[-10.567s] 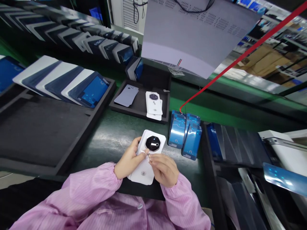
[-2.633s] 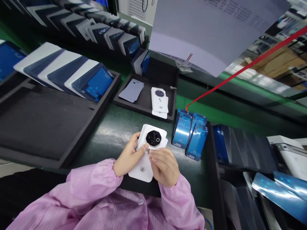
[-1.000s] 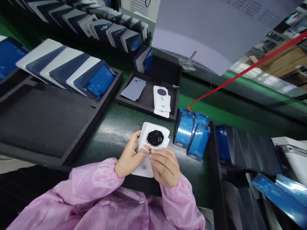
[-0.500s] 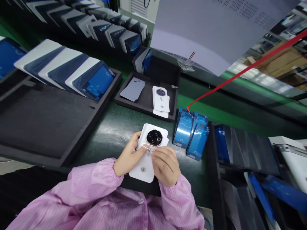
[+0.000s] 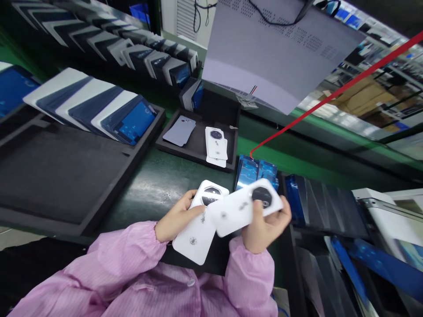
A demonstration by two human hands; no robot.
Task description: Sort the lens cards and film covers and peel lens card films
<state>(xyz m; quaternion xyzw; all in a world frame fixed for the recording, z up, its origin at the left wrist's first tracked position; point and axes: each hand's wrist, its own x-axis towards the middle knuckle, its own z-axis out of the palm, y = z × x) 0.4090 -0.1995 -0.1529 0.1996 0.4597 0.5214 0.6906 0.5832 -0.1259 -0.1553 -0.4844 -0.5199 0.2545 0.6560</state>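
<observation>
One blurred white panel, pinched by right fingers, partly hides another panel, gripped by left fingers.

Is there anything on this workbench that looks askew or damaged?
Slightly: the white panels in the small black tray are stacked unevenly, edges not lined up. The grey panels beside them are also fanned. I see no damage or spill.

The bench is passable beyond the left hand; blue panels block farther right.
</observation>
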